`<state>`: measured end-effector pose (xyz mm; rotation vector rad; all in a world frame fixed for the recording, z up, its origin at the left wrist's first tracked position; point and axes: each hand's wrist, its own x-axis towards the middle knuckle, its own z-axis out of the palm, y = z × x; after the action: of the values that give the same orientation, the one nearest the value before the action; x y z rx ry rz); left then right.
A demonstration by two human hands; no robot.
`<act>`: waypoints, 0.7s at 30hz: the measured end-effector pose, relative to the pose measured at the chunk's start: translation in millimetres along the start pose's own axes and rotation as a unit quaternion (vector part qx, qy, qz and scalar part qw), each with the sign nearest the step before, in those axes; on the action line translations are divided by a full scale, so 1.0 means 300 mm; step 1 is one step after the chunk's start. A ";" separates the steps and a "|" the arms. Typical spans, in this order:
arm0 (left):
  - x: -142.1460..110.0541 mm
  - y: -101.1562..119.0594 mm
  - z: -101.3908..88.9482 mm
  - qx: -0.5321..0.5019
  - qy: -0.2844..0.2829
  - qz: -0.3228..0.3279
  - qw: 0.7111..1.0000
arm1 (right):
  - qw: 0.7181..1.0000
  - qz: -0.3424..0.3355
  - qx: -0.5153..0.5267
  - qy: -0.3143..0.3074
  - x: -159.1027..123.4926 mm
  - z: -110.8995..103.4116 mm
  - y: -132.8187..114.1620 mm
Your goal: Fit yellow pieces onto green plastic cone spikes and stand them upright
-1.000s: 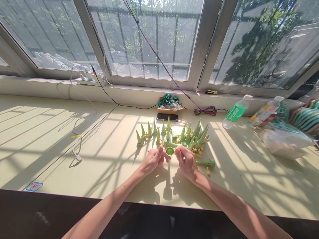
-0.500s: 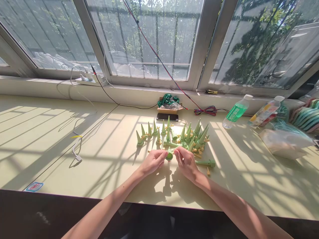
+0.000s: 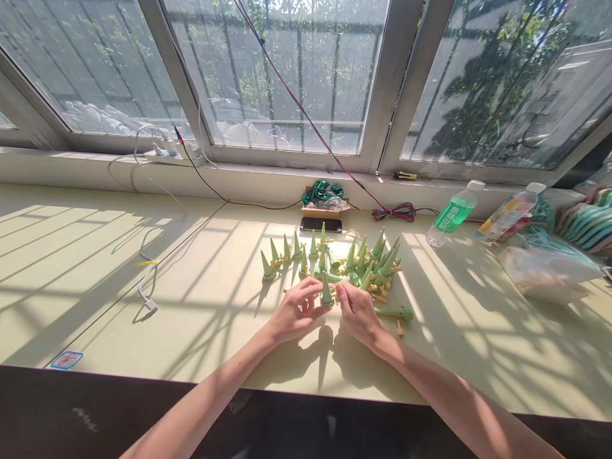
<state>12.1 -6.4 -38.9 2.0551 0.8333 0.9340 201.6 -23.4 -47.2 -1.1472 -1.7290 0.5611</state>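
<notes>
A pointed green plastic cone (image 3: pixel 326 292) stands upright between my hands, a little above the tabletop. My left hand (image 3: pixel 297 310) grips it near its base, thumb in front and fingers behind. On the cone's right side my right hand (image 3: pixel 357 310) is closed in a pinch. A bit of yellow shows by its fingertips, but what they hold is mostly hidden. Just beyond stand several similar green cones (image 3: pixel 268 268), many with small yellow pegs at their bases. A green tube-like part (image 3: pixel 396 312) lies right of my right hand, with a loose yellow peg (image 3: pixel 400 328) near it.
Behind the cones lie a black phone (image 3: pixel 320 224) and a small box (image 3: pixel 325 203) with green material. Two bottles, one with a green label (image 3: pixel 452 215), and a plastic bag (image 3: pixel 545 274) are at the right. A white cable (image 3: pixel 148 293) lies at the left.
The cone has turned from showing its open base to standing point up. My left fingers have spread and shifted around it; my right hand stays closed beside it.
</notes>
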 end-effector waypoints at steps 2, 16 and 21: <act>0.002 -0.007 0.002 0.014 0.010 0.012 1.000 | 1.000 0.007 0.001 0.001 0.001 0.001 -0.001; 0.029 0.024 -0.004 -0.048 0.073 -0.098 0.991 | 0.993 -0.053 -0.019 0.100 0.001 -0.001 0.008; 0.030 0.024 -0.004 -0.049 0.018 -0.127 0.991 | 0.997 -0.065 -0.007 0.052 -0.001 0.007 0.006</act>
<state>17.5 -3.0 -29.4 1.8035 1.0211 0.8541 200.6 -22.8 -49.7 -1.0470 -1.7049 0.4041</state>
